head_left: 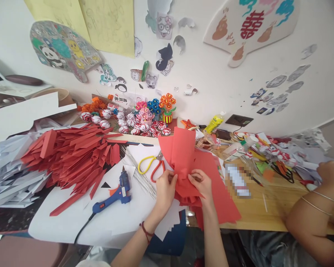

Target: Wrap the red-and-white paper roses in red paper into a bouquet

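Note:
Between my two hands is a piece of red paper (pixel 183 148), gathered and creased at its middle and flaring out above. My left hand (pixel 166 187) pinches its left side between thumb and fingers. On its right side my right hand (pixel 202 183) pinches a fold the same way. Crumpled red folds hang below my fingers. A larger red sheet (pixel 222 200) lies behind and to the right of my right hand. Scissors (pixel 155 165) with one yellow and one red handle lie just left of the paper, their blades partly hidden by it.
A blue glue gun (pixel 115 193) rests on white paper at left, its cord off the table edge. Red paper strips (pixel 72 155) and white strips (pixel 11 167) are heaped further left. Paper flowers (pixel 144 115) line the wall. Another person's arm (pixel 308 211) is at right.

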Tool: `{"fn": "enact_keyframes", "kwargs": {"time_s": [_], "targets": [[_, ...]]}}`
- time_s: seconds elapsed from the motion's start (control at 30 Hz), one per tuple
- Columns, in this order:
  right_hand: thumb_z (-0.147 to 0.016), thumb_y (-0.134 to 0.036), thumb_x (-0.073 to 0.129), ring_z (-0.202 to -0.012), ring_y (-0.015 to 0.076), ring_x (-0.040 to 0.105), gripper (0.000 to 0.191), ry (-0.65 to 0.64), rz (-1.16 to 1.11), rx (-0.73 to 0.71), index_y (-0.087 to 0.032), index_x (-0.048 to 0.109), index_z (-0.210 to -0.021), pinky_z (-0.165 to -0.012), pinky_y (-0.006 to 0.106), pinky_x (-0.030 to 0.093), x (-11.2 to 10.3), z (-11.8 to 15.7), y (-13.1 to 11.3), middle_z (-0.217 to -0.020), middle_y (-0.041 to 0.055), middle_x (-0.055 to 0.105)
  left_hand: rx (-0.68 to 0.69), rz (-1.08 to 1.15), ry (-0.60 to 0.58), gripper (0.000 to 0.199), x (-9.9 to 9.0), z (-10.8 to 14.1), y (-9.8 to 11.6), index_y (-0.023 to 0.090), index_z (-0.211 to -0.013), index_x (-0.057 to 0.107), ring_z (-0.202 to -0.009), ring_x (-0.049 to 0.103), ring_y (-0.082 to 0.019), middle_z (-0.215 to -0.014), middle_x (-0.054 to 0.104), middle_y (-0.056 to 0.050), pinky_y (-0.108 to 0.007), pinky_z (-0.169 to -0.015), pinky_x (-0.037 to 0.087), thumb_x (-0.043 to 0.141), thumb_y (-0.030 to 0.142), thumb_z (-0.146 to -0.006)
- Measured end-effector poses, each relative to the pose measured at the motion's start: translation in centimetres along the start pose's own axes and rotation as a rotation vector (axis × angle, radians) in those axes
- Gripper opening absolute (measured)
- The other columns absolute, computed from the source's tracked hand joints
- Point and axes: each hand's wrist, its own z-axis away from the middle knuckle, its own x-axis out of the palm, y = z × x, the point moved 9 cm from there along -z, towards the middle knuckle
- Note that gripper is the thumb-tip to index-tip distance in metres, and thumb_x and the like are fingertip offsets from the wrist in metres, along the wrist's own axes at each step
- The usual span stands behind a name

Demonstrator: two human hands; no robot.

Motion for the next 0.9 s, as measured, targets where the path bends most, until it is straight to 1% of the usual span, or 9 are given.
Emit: {"fn": "enact_keyframes", "kwargs": {"time_s": [0.1, 0.2, 0.33, 0.4, 0.5, 0.57, 0.7, 0.8, 0.9], "targets": [[-0.058, -0.049, 0.083, -0.067, 0.0176, 0.060, 0.046, 0.057, 0.051, -0.043, -0.019, 0.059, -0.084, -0.067, 0.030, 0.048, -0.8, 0.2, -0.3, -0.072, 0.0021, 0.064, 0.009, -0.049, -0.001, 0.011, 0.0, 0.2, 0.5, 0.017, -0.085, 0.062, -0.076, 0.068, -0.022, -0.083, 0.073, -0.008, -0.032, -0.071, 0.047, 0.059, 0.027, -0.088], [-0.067, -0.043, 0.079, -0.062, 0.0155, 0.055, 0.035, 0.107, 0.279, -0.128, -0.020, 0.060, -0.085, -0.062, 0.028, 0.044, -1.7, 0.8, -2.1, -0.071, 0.0003, 0.062, -0.002, -0.135, -0.024, 0.013, 0.2, 0.3, 0.7, 0.017, -0.088, 0.063, -0.075, 0.068, -0.022, -0.084, 0.073, -0.008, -0.032, -0.070, 0.047, 0.058, 0.029, -0.089], [-0.082, -0.038, 0.065, -0.067, 0.0197, 0.062, 0.018, -0.113, 0.593, -0.194, -0.021, 0.070, -0.083, -0.067, 0.031, 0.047, 0.0, 1.8, -4.8, -0.078, 0.0050, 0.071, -0.023, -0.151, -0.085, 0.018, 0.7, 0.3, 1.0, 0.017, -0.091, 0.066, -0.079, 0.070, -0.025, -0.087, 0.075, -0.010, -0.034, -0.071, 0.048, 0.055, 0.031, -0.092], [-0.087, -0.037, 0.060, -0.071, 0.0229, 0.067, 0.020, -0.185, 0.730, -0.197, -0.022, 0.072, -0.086, -0.070, 0.034, 0.048, 0.7, 2.4, -5.9, -0.083, 0.0058, 0.074, -0.027, -0.121, -0.105, 0.019, 1.0, 0.3, 1.2, 0.016, -0.093, 0.066, -0.082, 0.071, -0.026, -0.091, 0.076, -0.012, -0.034, -0.072, 0.049, 0.055, 0.032, -0.092], [-0.091, -0.044, 0.054, -0.085, 0.0305, 0.070, 0.031, -0.195, 0.885, -0.181, -0.022, 0.073, -0.100, -0.077, 0.039, 0.049, 0.9, 3.0, -7.0, -0.094, 0.0096, 0.076, -0.044, -0.069, -0.121, 0.021, 1.3, 0.3, 1.2, 0.016, -0.100, 0.065, -0.089, 0.073, -0.026, -0.098, 0.076, -0.013, -0.034, -0.075, 0.052, 0.055, 0.033, -0.092], [-0.091, -0.051, 0.052, -0.095, 0.0337, 0.070, 0.040, -0.217, 0.887, -0.161, -0.021, 0.072, -0.108, -0.082, 0.043, 0.050, 1.1, 3.4, -7.3, -0.102, 0.0119, 0.075, -0.076, 0.025, -0.129, 0.024, 1.6, 0.1, 0.9, 0.015, -0.105, 0.063, -0.095, 0.072, -0.027, -0.105, 0.075, -0.015, -0.035, -0.080, 0.054, 0.058, 0.033, -0.091], [-0.086, -0.057, 0.059, -0.106, 0.0328, 0.067, 0.047, -0.274, 0.700, -0.082, -0.021, 0.070, -0.114, -0.091, 0.045, 0.051, 1.2, 3.5, -6.7, -0.115, 0.0114, 0.072, -0.145, 0.218, -0.182, 0.034, 2.7, -0.2, -0.3, 0.011, -0.115, 0.060, -0.100, 0.072, -0.028, -0.111, 0.073, -0.019, -0.039, -0.085, 0.055, 0.062, 0.033, -0.088], [-0.079, -0.056, 0.068, -0.112, 0.0324, 0.065, 0.053, -0.207, 0.556, -0.026, -0.019, 0.069, -0.117, -0.098, 0.047, 0.050, 0.3, 3.7, -6.1, -0.121, 0.0122, 0.070, -0.153, 0.278, -0.225, 0.039, 3.3, -0.1, -0.2, 0.009, -0.120, 0.059, -0.099, 0.072, -0.027, -0.109, 0.074, -0.018, -0.037, -0.084, 0.056, 0.060, 0.034, -0.090], [-0.075, -0.054, 0.073, -0.120, 0.0299, 0.061, 0.068, -0.118, 0.393, -0.007, -0.019, 0.059, -0.132, -0.104, 0.047, 0.048, -0.6, 4.5, -6.1, -0.128, 0.0112, 0.066, -0.106, 0.353, -0.242, 0.041, 3.1, 0.4, 1.4, 0.011, -0.120, 0.062, -0.099, 0.070, -0.026, -0.113, 0.073, -0.016, -0.036, -0.083, 0.055, 0.062, 0.037, -0.088]]}}
